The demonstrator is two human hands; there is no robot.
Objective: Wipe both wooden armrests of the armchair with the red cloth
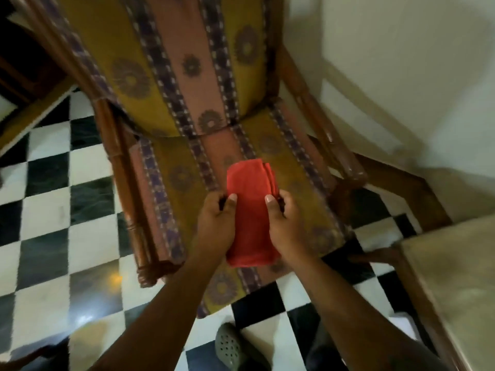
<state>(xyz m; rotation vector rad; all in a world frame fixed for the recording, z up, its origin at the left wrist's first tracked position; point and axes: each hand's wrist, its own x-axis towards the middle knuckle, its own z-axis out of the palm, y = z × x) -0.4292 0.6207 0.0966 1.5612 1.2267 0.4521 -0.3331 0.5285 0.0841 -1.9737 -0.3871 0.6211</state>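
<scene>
While both hands meet over the seat of the armchair [171, 84], the red cloth [251, 210] is stretched between them, folded into a long, thick pad with several layered edges showing at its far end. Its colour is a plain, bright red with a soft, slightly fuzzy surface. The left hand [217, 223] is closed on the cloth's left edge, thumb on top; the right hand [284, 223] is closed on its right edge in the same way. The cloth hangs above the front part of the chair's patterned cushion, between the two wooden armrests, touching neither. One armrest [126, 188] runs left of the cloth, the other [329, 129] right of it. A checked floor [61, 210] lies left of the chair, and a grey shoe [230, 346] shows below it.
</scene>
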